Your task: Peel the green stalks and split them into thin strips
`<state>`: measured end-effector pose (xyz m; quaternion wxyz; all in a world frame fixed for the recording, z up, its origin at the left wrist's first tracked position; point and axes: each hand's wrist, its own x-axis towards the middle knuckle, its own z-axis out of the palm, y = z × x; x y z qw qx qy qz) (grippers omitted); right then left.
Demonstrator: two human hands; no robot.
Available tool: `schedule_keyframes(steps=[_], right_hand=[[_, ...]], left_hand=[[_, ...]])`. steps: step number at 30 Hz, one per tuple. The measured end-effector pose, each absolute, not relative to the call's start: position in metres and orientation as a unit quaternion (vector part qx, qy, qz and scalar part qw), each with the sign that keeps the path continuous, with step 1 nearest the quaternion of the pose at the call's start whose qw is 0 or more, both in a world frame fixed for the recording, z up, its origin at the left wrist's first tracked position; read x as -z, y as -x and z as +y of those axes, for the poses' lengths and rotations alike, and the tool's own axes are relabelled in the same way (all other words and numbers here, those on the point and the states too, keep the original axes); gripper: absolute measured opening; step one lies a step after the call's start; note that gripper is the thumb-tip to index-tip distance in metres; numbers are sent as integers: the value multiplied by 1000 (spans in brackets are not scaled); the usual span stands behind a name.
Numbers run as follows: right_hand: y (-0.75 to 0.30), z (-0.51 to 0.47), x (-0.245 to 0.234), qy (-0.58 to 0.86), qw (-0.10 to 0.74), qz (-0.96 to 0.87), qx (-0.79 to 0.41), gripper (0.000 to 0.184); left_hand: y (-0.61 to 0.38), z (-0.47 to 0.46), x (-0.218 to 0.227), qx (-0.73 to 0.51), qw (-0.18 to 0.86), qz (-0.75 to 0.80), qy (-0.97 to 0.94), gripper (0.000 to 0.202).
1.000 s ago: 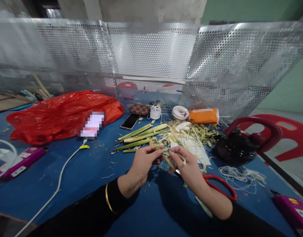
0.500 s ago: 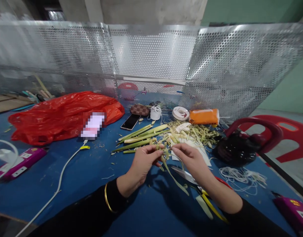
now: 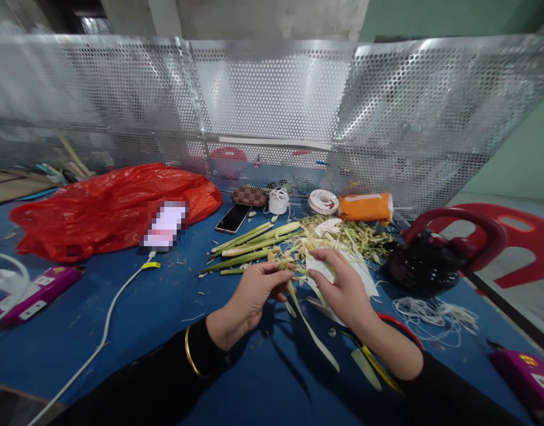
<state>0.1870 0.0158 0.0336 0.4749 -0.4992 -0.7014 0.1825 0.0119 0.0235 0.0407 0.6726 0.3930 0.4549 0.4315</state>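
Note:
My left hand [image 3: 258,293] is closed in a pinch on a pale green leaf strip [image 3: 314,337], whose long end hangs down and curves to the right. Close by on the right, my right hand [image 3: 343,287] has its thumb and fingers apart; its thumb tip is beside the upper part of the strip, and I cannot tell whether they touch. Under the right wrist lie scissors [image 3: 389,378], with yellow and red on the handles and the blades partly hidden. Several green stalks [image 3: 249,257] lie just beyond the left hand. Behind the right hand, dry plant scraps [image 3: 364,239] are heaped on white paper [image 3: 364,278].
A red plastic bag [image 3: 107,207], a charging phone [image 3: 165,226] and a purple power strip [image 3: 45,290] lie left. At the back are a dark phone [image 3: 234,218], a tape roll [image 3: 323,202] and an orange pack [image 3: 364,207]. A black pot-like object [image 3: 425,269] and white string [image 3: 431,313] lie right.
My right hand's fingers have spread from a pinch, and the hand has turned slightly. The left hand keeps its pinch, while the strip's hanging end has swung a little lower.

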Motion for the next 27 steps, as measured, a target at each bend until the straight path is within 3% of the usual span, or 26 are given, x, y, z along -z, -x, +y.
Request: schedule_keyframes(steps=[4,7,9,15,20,23,27], right_hand=[[-191,7,-38,330,405,-844,121,33],[-189,1,-41,217,301,-903,218,28],[-187,-2,-39,199,275,-913,228,26],[-182,-3,-33,271,339,-894,110,28],[-174,-1,-33,391,487,-768,-142,13],[-170,1,-34,468,498,-672,-284,14],[-167,2,-34,508,491,-603,-371,22]], left_hand=[[-11,26,-38,-439,699,449,-344,25],[-10,27,-37,-447,710,435,-327,30],[-10,27,-36,-453,709,436,-320,31],[-13,22,-33,-457,677,432,-383,25],[-17,16,-38,-412,649,440,-464,11],[-18,15,-39,-404,648,435,-477,14],[-17,16,-37,-398,655,430,-478,16]])
